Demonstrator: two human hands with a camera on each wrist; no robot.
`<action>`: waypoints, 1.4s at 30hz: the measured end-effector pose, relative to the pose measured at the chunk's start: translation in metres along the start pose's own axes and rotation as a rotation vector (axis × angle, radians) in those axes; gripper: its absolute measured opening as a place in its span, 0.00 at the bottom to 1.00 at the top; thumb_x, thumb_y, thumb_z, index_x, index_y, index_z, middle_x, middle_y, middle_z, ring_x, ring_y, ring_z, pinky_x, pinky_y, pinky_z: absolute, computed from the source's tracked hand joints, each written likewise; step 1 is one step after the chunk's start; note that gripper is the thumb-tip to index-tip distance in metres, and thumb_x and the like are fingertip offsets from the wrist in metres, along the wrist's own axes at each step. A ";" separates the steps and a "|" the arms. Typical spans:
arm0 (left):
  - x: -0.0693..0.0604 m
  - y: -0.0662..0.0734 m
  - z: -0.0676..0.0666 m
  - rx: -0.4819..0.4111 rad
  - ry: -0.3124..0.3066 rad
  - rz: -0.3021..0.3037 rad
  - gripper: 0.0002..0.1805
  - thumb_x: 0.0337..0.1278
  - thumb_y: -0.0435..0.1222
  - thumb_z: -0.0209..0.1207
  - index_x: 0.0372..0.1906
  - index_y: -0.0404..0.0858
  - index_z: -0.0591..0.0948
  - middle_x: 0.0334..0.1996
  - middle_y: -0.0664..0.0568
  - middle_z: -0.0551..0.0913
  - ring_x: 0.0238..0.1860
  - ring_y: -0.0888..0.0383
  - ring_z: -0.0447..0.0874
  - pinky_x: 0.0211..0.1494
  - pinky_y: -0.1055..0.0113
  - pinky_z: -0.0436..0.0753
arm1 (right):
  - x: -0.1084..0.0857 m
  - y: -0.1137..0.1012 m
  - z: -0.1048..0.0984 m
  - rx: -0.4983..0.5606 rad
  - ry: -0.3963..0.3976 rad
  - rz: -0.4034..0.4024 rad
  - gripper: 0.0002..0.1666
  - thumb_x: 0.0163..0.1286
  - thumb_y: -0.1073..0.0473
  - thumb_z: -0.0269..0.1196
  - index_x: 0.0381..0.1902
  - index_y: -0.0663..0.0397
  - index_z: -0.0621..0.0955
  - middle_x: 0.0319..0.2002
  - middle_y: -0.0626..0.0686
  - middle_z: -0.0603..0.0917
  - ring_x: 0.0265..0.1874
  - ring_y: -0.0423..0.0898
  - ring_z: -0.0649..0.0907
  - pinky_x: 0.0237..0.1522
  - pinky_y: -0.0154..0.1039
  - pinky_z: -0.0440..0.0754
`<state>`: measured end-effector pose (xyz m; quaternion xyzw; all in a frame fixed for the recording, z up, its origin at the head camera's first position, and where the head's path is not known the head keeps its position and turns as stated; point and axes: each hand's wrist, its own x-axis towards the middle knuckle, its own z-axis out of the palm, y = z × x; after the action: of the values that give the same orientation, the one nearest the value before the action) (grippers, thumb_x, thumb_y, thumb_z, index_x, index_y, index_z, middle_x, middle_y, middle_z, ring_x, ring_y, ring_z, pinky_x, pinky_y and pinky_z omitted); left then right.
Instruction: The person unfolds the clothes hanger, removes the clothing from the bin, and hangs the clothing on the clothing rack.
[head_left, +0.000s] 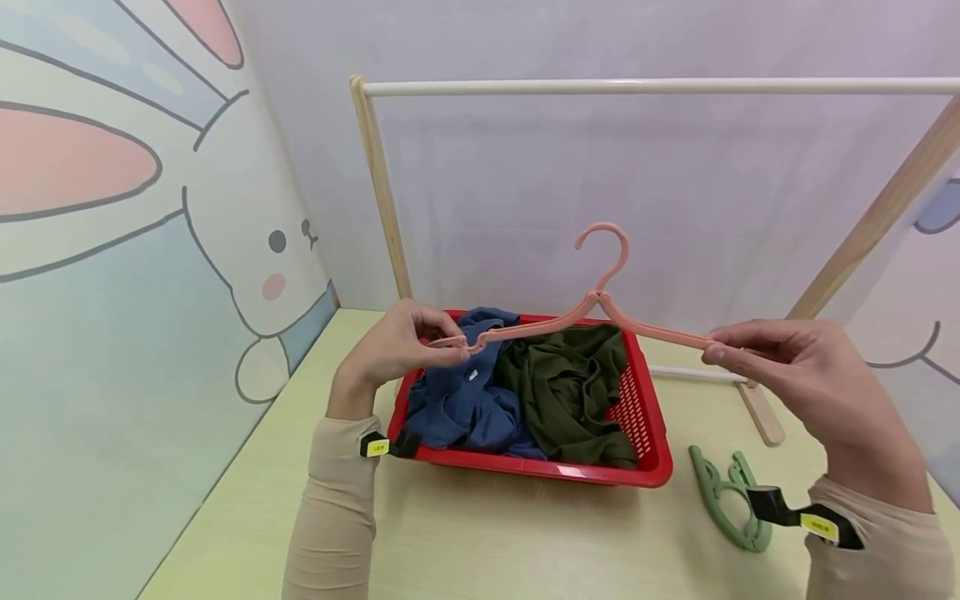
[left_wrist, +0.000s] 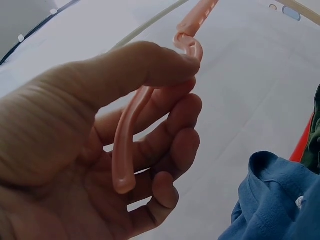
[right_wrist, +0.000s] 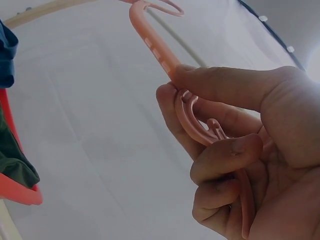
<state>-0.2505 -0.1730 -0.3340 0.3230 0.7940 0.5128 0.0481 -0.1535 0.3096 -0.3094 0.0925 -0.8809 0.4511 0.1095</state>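
Observation:
A pink hanger [head_left: 540, 327] with its hook upward is held above a red basket [head_left: 525, 468]. My left hand [head_left: 401, 346] pinches its left arm between thumb and fingers; in the left wrist view the hanger's end piece [left_wrist: 124, 155] crosses in front of the curled fingers of that hand [left_wrist: 100, 125]. My right hand [head_left: 810, 375] grips the other arm near its end; in the right wrist view the thumb and fingers of this hand [right_wrist: 250, 135] close round the hanger [right_wrist: 152, 45]. Blue cloth [head_left: 465, 400] and dark green cloth [head_left: 566, 392] lie in the basket.
A folded green hanger [head_left: 723, 500] lies on the table [head_left: 525, 542] to the right of the basket, near my right wrist. Behind the basket stands a rack with a white rail [head_left: 637, 87] and wooden legs [head_left: 384, 192]. A wall with a rabbit drawing is at the left.

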 end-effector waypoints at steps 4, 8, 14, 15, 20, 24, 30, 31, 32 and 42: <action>0.001 -0.001 0.001 0.023 0.005 0.011 0.04 0.67 0.33 0.77 0.41 0.36 0.94 0.34 0.47 0.89 0.30 0.51 0.79 0.34 0.63 0.80 | 0.001 -0.002 0.002 0.017 0.010 0.001 0.14 0.76 0.62 0.76 0.56 0.60 0.92 0.44 0.47 0.94 0.37 0.44 0.86 0.40 0.32 0.85; 0.001 -0.001 0.001 0.041 0.010 0.018 0.04 0.68 0.34 0.76 0.41 0.37 0.94 0.34 0.48 0.89 0.30 0.50 0.79 0.33 0.63 0.80 | 0.002 -0.004 0.004 0.033 0.008 0.000 0.14 0.76 0.62 0.76 0.56 0.61 0.92 0.44 0.46 0.95 0.38 0.43 0.87 0.42 0.31 0.85; 0.001 0.000 0.002 0.052 0.019 0.025 0.04 0.69 0.35 0.76 0.41 0.39 0.95 0.35 0.49 0.90 0.31 0.49 0.80 0.35 0.62 0.81 | 0.002 -0.006 0.004 0.045 0.012 0.004 0.14 0.76 0.62 0.76 0.56 0.61 0.92 0.44 0.46 0.95 0.40 0.41 0.88 0.44 0.29 0.85; 0.002 0.000 0.002 0.053 0.022 0.026 0.03 0.69 0.35 0.76 0.41 0.40 0.95 0.35 0.49 0.90 0.31 0.49 0.80 0.35 0.62 0.81 | 0.002 -0.006 0.004 0.047 0.013 0.005 0.14 0.76 0.62 0.76 0.56 0.61 0.92 0.44 0.45 0.95 0.40 0.41 0.88 0.44 0.29 0.85; 0.002 -0.001 0.003 0.036 0.039 0.018 0.03 0.70 0.34 0.75 0.43 0.40 0.95 0.37 0.49 0.91 0.32 0.50 0.81 0.36 0.63 0.82 | 0.002 -0.006 0.005 0.052 0.014 -0.001 0.14 0.76 0.63 0.75 0.55 0.62 0.92 0.44 0.45 0.95 0.39 0.41 0.89 0.43 0.30 0.85; 0.002 0.000 0.004 0.026 0.050 0.004 0.04 0.71 0.34 0.74 0.45 0.39 0.95 0.39 0.49 0.92 0.33 0.49 0.83 0.38 0.63 0.85 | 0.002 -0.004 0.004 0.051 0.003 -0.011 0.13 0.76 0.64 0.75 0.55 0.61 0.92 0.44 0.44 0.95 0.39 0.41 0.89 0.43 0.29 0.85; 0.006 -0.001 0.009 0.011 0.039 -0.025 0.11 0.76 0.34 0.69 0.52 0.31 0.92 0.45 0.48 0.92 0.39 0.48 0.86 0.45 0.64 0.87 | 0.003 0.000 0.003 0.056 -0.011 -0.027 0.12 0.75 0.65 0.75 0.54 0.59 0.93 0.43 0.44 0.95 0.37 0.41 0.88 0.41 0.29 0.84; 0.007 0.000 0.010 0.009 0.039 -0.033 0.11 0.77 0.35 0.69 0.53 0.31 0.91 0.45 0.48 0.92 0.40 0.48 0.86 0.45 0.64 0.87 | 0.003 -0.001 0.004 0.053 -0.007 -0.021 0.12 0.75 0.65 0.75 0.54 0.59 0.93 0.43 0.44 0.95 0.37 0.41 0.88 0.41 0.29 0.84; 0.008 0.000 0.011 0.006 0.040 -0.039 0.11 0.77 0.35 0.68 0.53 0.31 0.91 0.46 0.48 0.92 0.41 0.48 0.86 0.46 0.64 0.87 | 0.003 -0.001 0.004 0.049 -0.002 -0.015 0.12 0.75 0.64 0.76 0.54 0.59 0.93 0.43 0.44 0.95 0.37 0.41 0.88 0.41 0.30 0.84; 0.009 0.001 0.014 0.004 0.072 -0.038 0.06 0.78 0.38 0.69 0.48 0.40 0.90 0.42 0.46 0.89 0.38 0.49 0.82 0.43 0.64 0.84 | 0.004 -0.001 0.006 0.018 0.002 -0.036 0.12 0.75 0.63 0.76 0.54 0.58 0.93 0.42 0.47 0.95 0.37 0.41 0.88 0.40 0.29 0.85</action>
<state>-0.2517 -0.1567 -0.3377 0.2892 0.8023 0.5214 0.0287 -0.1575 0.3039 -0.3104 0.1091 -0.8748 0.4571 0.1175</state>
